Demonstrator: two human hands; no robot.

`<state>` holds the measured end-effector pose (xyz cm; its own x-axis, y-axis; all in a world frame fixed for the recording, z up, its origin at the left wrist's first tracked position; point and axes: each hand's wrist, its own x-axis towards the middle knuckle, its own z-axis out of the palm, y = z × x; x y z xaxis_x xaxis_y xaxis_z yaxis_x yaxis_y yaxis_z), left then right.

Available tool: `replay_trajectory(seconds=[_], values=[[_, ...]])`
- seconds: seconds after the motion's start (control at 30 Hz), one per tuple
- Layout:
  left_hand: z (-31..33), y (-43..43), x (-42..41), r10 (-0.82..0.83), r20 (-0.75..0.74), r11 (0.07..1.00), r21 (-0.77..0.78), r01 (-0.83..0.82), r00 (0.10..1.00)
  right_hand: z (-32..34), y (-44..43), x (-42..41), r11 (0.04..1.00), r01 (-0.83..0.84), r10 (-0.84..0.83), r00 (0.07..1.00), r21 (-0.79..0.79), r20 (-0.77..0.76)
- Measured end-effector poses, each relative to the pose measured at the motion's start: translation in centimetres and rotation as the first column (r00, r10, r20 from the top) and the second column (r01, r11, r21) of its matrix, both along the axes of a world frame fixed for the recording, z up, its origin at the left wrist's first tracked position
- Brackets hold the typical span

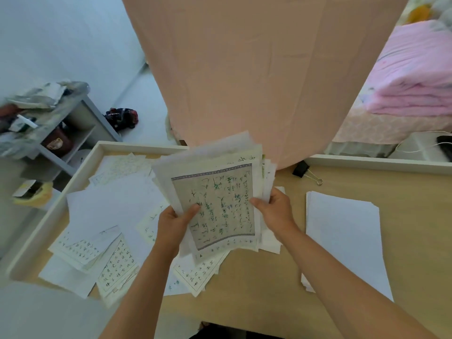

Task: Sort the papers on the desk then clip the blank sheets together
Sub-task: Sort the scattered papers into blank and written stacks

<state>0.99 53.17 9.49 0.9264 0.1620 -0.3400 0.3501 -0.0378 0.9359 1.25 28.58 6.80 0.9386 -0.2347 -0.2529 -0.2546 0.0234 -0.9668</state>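
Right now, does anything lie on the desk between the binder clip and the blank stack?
Nothing visible does: only bare desk separates the clip from the blank stack. However, the left hand and right hand both hold the written papers.

Both hands (175,222) (275,210) hold written sheets (220,206) above the desk (256,285).

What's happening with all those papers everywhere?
A person is sorting papers at a desk. The left hand and right hand both grip a bundle of written sheets, held up over the desk. A neat stack of blank sheets lies to the right, not yet clipped. The black binder clip lies near the desk's far edge, untouched. A messy pile of mixed papers is spread on the left.
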Motion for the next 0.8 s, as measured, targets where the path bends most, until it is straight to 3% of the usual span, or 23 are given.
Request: replay_trajectory(seconds=[0.13, 0.33, 0.6, 0.8], values=[[1.5, -1.3, 0.1, 0.058, 0.092, 0.998, 0.034, -0.061, 0.994, 2.5, 0.0, -0.3, 0.998, 0.003, 0.004, 0.995, -0.065, 0.103], [1.9, -2.7, -0.4, 0.012, 0.141, 0.999, 0.036, -0.018, 0.99, 2.3, 0.6, -2.3, 0.998, -0.055, 0.055, 0.998, -0.015, -0.03], [2.6, -3.4, -1.2, -0.145, 0.272, 0.989, 0.025, 0.144, 0.951, 2.8, 0.7, -4.2, 0.998, 0.049, -0.047, 0.998, -0.04, 0.043], [2.3, -2.5, -0.6, -0.066, 0.37, 0.996, -0.025, 0.081, 0.927, 3.4, -0.4, -4.4, 0.991, 0.13, -0.13, 0.991, -0.015, 0.039]])
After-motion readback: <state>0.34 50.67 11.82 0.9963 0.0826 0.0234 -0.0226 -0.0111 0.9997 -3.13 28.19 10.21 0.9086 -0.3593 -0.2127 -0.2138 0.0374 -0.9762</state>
